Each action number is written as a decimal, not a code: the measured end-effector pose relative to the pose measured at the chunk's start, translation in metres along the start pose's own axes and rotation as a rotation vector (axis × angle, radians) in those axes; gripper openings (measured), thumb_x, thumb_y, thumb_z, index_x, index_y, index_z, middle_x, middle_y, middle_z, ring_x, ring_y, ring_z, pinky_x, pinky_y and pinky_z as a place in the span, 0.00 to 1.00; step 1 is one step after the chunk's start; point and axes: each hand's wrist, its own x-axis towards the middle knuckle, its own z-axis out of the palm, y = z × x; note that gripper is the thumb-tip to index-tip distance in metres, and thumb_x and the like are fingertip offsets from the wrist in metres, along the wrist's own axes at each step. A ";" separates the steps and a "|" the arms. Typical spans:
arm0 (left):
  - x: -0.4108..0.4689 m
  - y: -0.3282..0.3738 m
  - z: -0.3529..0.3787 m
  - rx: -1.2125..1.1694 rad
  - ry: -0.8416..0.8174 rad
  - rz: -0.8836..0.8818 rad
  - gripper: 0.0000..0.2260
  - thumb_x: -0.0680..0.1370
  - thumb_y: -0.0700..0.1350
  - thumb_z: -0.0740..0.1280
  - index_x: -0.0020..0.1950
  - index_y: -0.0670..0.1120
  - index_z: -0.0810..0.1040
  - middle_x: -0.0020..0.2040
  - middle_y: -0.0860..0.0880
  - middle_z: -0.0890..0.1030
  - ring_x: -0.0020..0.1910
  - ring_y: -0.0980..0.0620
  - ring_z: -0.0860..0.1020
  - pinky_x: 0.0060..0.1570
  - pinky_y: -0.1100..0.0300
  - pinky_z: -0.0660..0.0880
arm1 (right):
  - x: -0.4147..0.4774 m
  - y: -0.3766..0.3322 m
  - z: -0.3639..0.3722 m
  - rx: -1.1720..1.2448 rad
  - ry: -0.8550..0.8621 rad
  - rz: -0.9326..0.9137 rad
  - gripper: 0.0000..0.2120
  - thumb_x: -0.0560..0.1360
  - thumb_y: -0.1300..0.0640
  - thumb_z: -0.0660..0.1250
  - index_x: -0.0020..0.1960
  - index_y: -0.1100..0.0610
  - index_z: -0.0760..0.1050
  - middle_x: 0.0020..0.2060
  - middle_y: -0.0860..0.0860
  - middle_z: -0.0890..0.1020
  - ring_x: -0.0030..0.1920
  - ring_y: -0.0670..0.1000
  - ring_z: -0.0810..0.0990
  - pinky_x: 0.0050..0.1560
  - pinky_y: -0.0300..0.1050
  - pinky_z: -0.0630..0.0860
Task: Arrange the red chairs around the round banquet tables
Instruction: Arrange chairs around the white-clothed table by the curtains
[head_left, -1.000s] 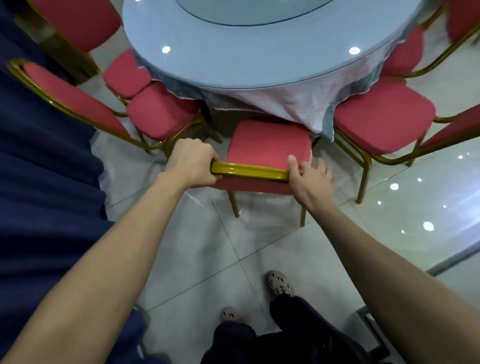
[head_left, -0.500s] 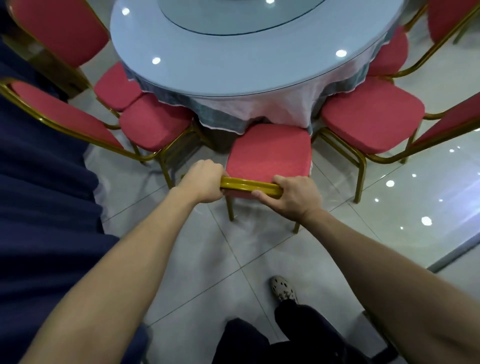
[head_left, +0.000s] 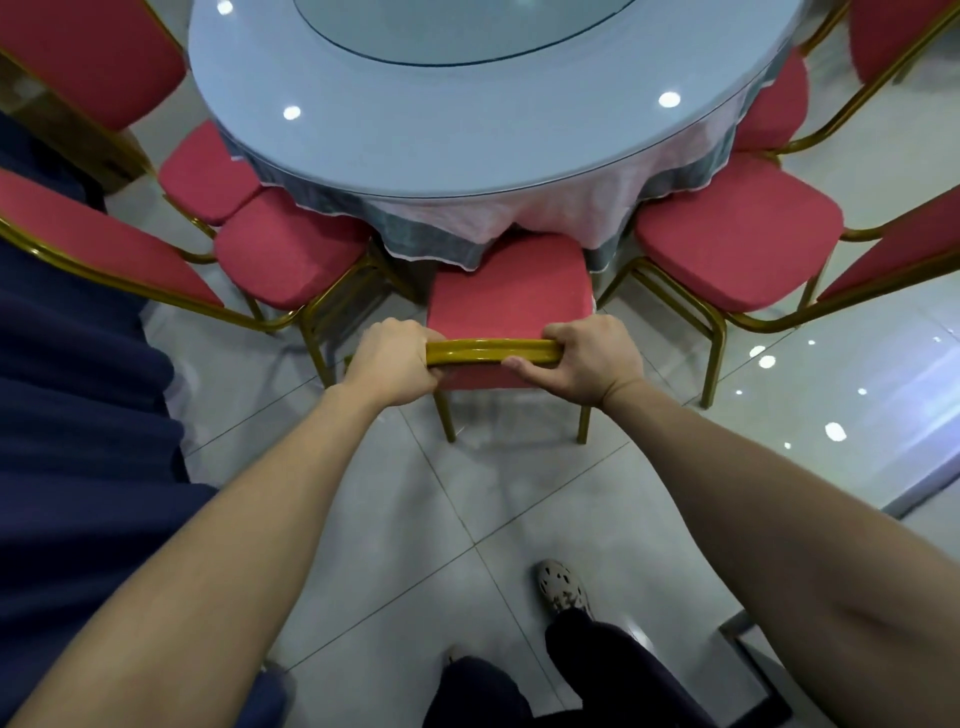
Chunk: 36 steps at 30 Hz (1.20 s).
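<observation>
Left hand (head_left: 393, 358) and right hand (head_left: 592, 358) grip the chair (head_left: 511, 296) rail; shoved hard, its seat may drag the cloth (head_left: 441, 234) at the bench (head_left: 467, 130) edge.

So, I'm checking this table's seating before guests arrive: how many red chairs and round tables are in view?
Red chairs: 5 (held chair, two to its left, two to its right)
Round tables: 1
Total: 6
</observation>
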 end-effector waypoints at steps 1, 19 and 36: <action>0.007 0.000 -0.001 -0.005 0.014 -0.013 0.07 0.72 0.59 0.73 0.47 0.59 0.86 0.36 0.56 0.83 0.37 0.48 0.82 0.40 0.55 0.79 | 0.008 0.003 0.000 -0.005 0.012 -0.004 0.41 0.72 0.14 0.51 0.29 0.51 0.70 0.20 0.46 0.68 0.23 0.50 0.70 0.28 0.47 0.74; 0.053 0.001 -0.003 -0.002 0.066 -0.125 0.13 0.71 0.64 0.77 0.52 0.61 0.87 0.41 0.52 0.84 0.46 0.43 0.84 0.48 0.52 0.81 | 0.052 0.017 -0.017 -0.098 -0.139 0.012 0.43 0.70 0.13 0.42 0.40 0.52 0.71 0.31 0.48 0.75 0.33 0.55 0.76 0.40 0.56 0.78; 0.069 0.041 -0.060 -0.225 -0.493 -0.106 0.36 0.58 0.68 0.86 0.61 0.58 0.80 0.56 0.56 0.82 0.53 0.56 0.80 0.60 0.53 0.77 | -0.083 0.111 -0.105 0.113 -0.286 0.401 0.23 0.84 0.45 0.65 0.77 0.52 0.71 0.78 0.51 0.71 0.76 0.54 0.72 0.76 0.53 0.70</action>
